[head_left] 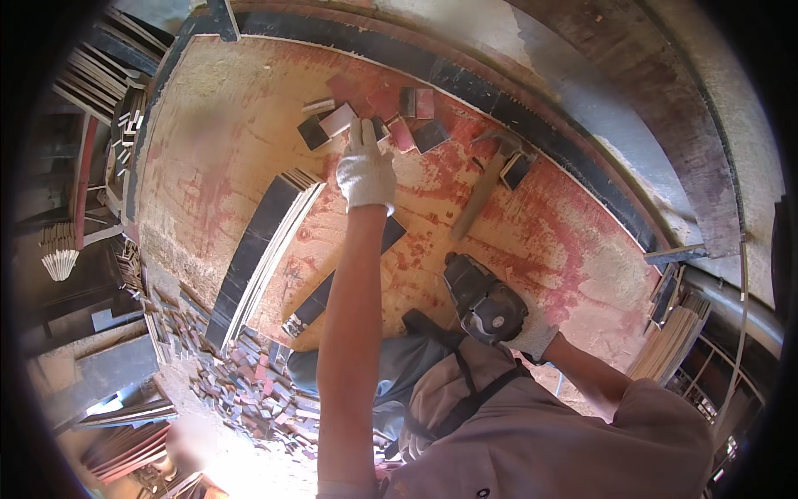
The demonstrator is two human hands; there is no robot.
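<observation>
My left hand [366,173], in a white glove, reaches over the board with its fingers stretched out among small wooden blocks. The fingertips are at a pinkish block [338,120] and a small dark-faced block [380,129]; the thumb is hard to make out. Low on the right, my gloved right hand [530,334] is closed round a black power tool [486,299], which partly hides its fingers. Between me and the blocks lies a stack of black-faced plywood strips [264,254]. A single dark strip [309,309] passes under my left forearm.
A hammer [482,193] lies on the large red-stained board [565,249], beside a dark block [515,170]. A raised black edge [432,71] borders the far side. Many offcuts [249,382] are heaped at the lower left. Strips are stacked at the right [672,337] and upper left [91,79].
</observation>
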